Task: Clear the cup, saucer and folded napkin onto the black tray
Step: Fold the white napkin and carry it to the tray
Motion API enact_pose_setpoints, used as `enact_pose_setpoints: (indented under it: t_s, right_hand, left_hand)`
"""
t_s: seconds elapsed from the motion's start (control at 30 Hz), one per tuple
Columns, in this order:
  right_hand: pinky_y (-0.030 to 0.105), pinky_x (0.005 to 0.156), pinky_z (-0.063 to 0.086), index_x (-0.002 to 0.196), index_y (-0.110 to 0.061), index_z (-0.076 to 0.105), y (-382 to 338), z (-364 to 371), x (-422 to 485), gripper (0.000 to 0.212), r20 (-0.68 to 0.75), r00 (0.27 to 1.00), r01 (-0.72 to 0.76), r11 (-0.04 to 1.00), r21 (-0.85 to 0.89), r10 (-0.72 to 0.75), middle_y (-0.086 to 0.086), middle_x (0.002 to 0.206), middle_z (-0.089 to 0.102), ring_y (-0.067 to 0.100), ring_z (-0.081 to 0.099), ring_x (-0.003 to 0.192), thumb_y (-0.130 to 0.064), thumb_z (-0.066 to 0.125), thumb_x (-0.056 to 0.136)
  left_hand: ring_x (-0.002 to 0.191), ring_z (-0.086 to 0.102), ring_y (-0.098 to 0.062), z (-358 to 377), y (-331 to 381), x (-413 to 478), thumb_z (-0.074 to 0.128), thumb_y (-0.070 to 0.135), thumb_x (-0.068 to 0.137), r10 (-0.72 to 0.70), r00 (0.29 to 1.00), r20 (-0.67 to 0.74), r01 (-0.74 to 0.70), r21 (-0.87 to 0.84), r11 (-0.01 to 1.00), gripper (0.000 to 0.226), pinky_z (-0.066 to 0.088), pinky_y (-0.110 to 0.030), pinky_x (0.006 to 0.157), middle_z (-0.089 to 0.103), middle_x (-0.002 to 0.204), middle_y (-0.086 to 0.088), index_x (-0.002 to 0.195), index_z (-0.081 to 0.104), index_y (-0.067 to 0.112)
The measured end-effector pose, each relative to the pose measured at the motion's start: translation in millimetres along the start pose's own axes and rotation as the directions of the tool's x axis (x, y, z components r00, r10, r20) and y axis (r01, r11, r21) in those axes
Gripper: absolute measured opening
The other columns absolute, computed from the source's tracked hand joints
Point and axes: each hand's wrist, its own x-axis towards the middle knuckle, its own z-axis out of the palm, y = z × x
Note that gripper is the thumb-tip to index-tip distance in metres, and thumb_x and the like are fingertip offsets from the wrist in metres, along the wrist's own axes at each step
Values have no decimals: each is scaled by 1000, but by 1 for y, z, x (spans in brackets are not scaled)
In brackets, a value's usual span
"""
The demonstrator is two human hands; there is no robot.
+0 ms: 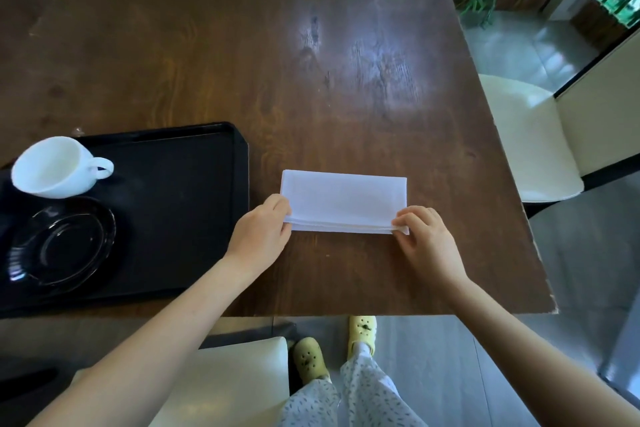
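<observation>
White cloth, folded into a flat rectangle, is what remains to be cleared: the folded napkin (344,201) lies on the dark wooden table (242,45), just beside the right rim of the black tray (180,204) but not on it. Its long axis runs from 9 o'clock to 3 o'clock, parallel to the near table edge, and the layered open edges face 6 o'clock, toward the person.

The near corners are pinched, one by each hand. The left hand (261,236) is closed on the corner at 9 o'clock, thumb under and fingers on top; the right hand (427,243) is closed on the corner at 3 o'clock in the same manner. A grip at both ends is judged to be chosen so that the layers are kept together and the fold is not lost when the cloth is lifted. The far edge is seen resting flat on the wood, so a lift does not appear to be under way yet.

On the tray, toward 9 o'clock from the napkin, the white cup (57,166) is set with its handle pointing to 3 o'clock, and the black glass saucer (60,243) is placed just nearer than it, the two close or touching. The right half of the tray is bare, which is judged to be the space left for the napkin; a short carry toward 9 o'clock would be needed.
</observation>
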Motion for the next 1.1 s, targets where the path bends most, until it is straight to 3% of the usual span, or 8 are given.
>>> enact_pose_setpoints:
  t_s: [0.2,0.37,0.43,0.57,0.7,1.1]
  right_hand:
    - [36,72,54,88,-6,68,3,0,-1,6,7,999,50,998,-48,-49,9,101,68,30,60,97,-9,67,83]
    - [39,65,55,78,-4,66,4,-1,2,4,-4,998,67,997,-39,-67,9,95,68,31,60,92,-4,67,82]
    - [40,66,55,82,-5,67,5,-1,2,1,0,995,96,994,-57,-96,9,95,69,32,60,90,-4,68,81]
    - [42,68,55,94,-6,71,10,-2,3,15,15,984,177,974,-143,-177,11,95,70,34,62,84,-6,71,79]
    - [41,56,57,87,-4,73,16,-5,6,8,-30,984,174,979,-105,-178,9,87,71,32,62,81,-3,71,79]
    - [36,57,58,85,-4,68,27,1,2,4,-45,965,248,959,-137,-256,9,92,70,30,64,86,-3,67,81]
  left_hand:
    - [81,67,-22,2,1,-6,65,14,85,20,1000,-9,-19,24,1000,23,51,-22,71,67,106,-9,106,62,7]
    - [73,65,-24,3,4,-8,62,7,86,61,997,-44,-59,47,997,9,53,-27,65,68,92,-14,92,65,2]
    - [74,65,-25,2,6,-8,64,5,84,63,996,-58,-61,48,997,8,56,-30,66,69,89,-15,90,66,1]
    - [82,65,-31,1,9,-8,68,0,79,113,992,-62,-106,102,989,15,57,-38,70,70,93,-17,94,69,0]
    - [82,67,-31,-1,10,-8,72,-1,75,137,987,-79,-128,107,986,16,57,-39,71,71,91,-17,91,70,-1]
    - [78,66,-28,12,15,-18,78,3,69,139,987,-75,-130,119,984,19,57,-35,72,70,86,-15,84,68,1]
